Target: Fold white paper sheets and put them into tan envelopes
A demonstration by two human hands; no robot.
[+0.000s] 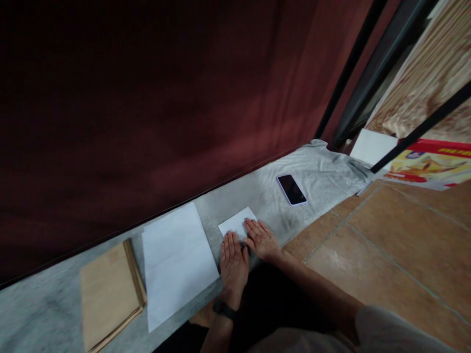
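1 small piece of plain white paper point(237, 222) lies flat on the grey surface point(217, 203), its top face blank where it shows. Its straight far edge runs at a slant, the right end farther away than the left, and 2 far corners are visible. The near part is hidden under the fingers of the left hand point(234, 257) and right hand point(263, 240), resting flat on it. Whether it is folded cannot be told. It sits right of a larger white sheet point(178, 264), apart from it.

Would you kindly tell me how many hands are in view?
2: the left hand and, to its right, the right hand, both resting on the small white paper.
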